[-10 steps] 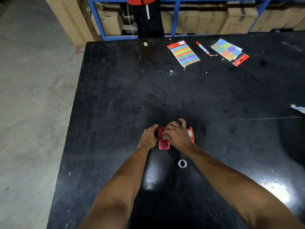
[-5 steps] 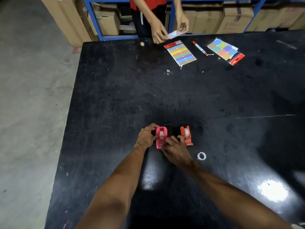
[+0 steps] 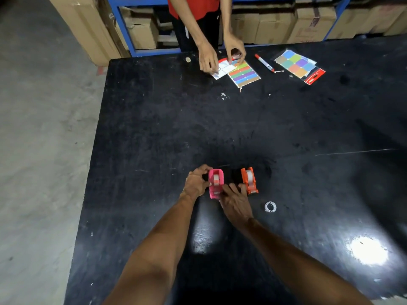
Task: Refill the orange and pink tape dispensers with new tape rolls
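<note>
— Cardboard boxes on blue shelving line the back of the room, and a scuffed black bench fills most of the view. Where are the task's things?

— Toward the near edge, about midway along it. A small pink plastic tape dispenser stands upright with a roll seated in its cradle; a matching orange plastic tape dispenser sits just beside it on the right, apart from it, also with a roll showing. An empty white tape core ring lies flat on the bench, nearer the edge and to the right of both.

— And the hands?

— The left hand is curled round the pink dispenser's left side, steadying it. The right hand has its fingers bent against the front end of that dispenser, near the cutter; whether they pinch the tape's loose end I cannot tell.

— Which step, then?

— By my judgement, finishing the pink one: the roll looks loaded, and the next move calls for drawing the tape end forward over the cutter while the left hand keeps the body from sliding. The orange one looks done.

— Anything else?

— At the far edge a second person's hands handle paper beside a pack of coloured label strips.
</note>
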Demonstrator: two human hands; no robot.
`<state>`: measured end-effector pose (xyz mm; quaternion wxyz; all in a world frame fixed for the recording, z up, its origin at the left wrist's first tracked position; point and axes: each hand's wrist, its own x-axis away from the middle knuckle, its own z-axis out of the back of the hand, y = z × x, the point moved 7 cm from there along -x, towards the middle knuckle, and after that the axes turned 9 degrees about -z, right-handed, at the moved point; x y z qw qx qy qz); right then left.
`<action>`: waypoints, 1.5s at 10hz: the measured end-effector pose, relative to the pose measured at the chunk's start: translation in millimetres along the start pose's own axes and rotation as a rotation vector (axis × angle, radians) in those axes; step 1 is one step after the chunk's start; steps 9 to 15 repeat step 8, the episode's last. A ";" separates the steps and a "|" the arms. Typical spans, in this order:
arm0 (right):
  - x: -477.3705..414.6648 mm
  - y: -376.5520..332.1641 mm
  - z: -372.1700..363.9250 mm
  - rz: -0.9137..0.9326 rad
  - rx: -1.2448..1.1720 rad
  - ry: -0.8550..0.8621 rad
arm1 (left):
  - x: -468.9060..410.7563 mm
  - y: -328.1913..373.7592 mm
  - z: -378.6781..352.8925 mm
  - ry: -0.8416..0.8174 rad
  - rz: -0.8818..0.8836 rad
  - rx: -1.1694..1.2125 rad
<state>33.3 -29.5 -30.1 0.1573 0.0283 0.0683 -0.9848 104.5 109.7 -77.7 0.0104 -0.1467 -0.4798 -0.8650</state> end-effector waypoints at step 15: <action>75.2 74.8 44.9 -0.159 0.072 -0.168 | 123.7 54.7 -3.5 -0.102 -0.107 -0.654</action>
